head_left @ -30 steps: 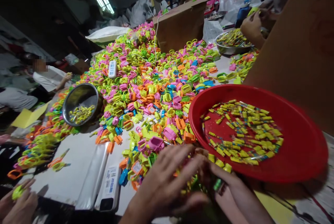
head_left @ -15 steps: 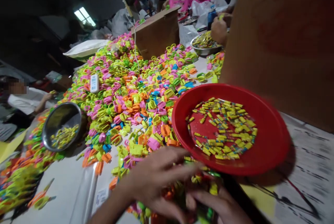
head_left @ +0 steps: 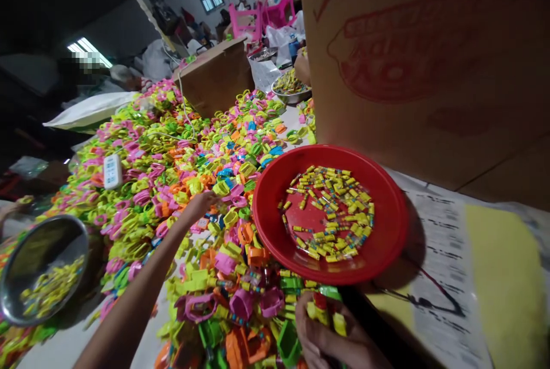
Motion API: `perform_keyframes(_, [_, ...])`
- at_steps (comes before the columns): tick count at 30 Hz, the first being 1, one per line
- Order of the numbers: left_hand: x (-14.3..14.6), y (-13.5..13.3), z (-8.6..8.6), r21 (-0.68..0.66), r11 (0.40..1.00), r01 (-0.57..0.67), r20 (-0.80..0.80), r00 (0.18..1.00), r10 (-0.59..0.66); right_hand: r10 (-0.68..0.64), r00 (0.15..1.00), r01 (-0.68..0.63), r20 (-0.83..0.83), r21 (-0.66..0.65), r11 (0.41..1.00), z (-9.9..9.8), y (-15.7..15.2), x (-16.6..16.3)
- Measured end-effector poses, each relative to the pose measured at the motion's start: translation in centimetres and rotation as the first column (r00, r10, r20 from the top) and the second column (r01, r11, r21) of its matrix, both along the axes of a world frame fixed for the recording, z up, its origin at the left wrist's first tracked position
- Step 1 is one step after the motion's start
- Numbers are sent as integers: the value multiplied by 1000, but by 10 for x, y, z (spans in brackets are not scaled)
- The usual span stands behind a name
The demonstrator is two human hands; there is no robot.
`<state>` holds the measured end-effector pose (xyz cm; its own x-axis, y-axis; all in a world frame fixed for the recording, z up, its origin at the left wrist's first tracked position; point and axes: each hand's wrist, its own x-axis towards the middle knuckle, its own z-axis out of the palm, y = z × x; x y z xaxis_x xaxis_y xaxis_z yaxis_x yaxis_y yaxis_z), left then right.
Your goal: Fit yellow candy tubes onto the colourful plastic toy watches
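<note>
We are holding our left hand [head_left: 204,203] out over the heap of watch-shaped plastic bands [head_left: 129,237]; its fingers are blurring into the pieces, so we cannot tell whether they are spread or pinching anything. A yellow-green band [head_left: 221,188] is lying right by those fingertips, to their right and slightly farther off; the left hand is plainly sitting nearer to it than the right, and its long axis is showing too small to read. Our right hand [head_left: 324,340] is gripping a few small yellow tubes [head_left: 339,323], fingers and thumb curling around them, the clearest tube pointing roughly away from us. A green band [head_left: 289,343] is lying just left of that hand. Straight ahead of the right hand, the red plastic basin [head_left: 391,226] is sitting with its near rim just beyond the fingers, so the right is the nearer hand; inside, many other tubes [head_left: 361,223] are lying at mixed angles. Left of our left hand, a white power strip [head_left: 112,172] is resting on the heap, while a steel bowl [head_left: 47,243] is standing farther left and closer to us.
</note>
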<state>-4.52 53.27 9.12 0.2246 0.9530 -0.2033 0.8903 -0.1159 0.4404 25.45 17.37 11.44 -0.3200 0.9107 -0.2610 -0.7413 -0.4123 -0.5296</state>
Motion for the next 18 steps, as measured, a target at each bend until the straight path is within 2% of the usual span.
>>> perform_keyframes(5, [-27, 6, 19, 1, 979, -203, 245, 949, 197, -35, 999, 35, 26, 6, 999, -3, -4, -6])
perform_keyframes(9, [-38, 0, 25, -39, 965, -261, 383, 888, 255, -2, 998, 0, -66, -36, 999, -3, -10, -9])
perform_keyframes(13, [-43, -6, 22, -50, 960, -274, 408, 872, 270, -9, 997, 6, -82, -34, 999, -2, -15, -14])
perform_keyframes(18, [-44, -12, 19, 4, 966, -257, 381, 894, 236, -5, 995, 0, -102, -47, 999, -1, -19, -18])
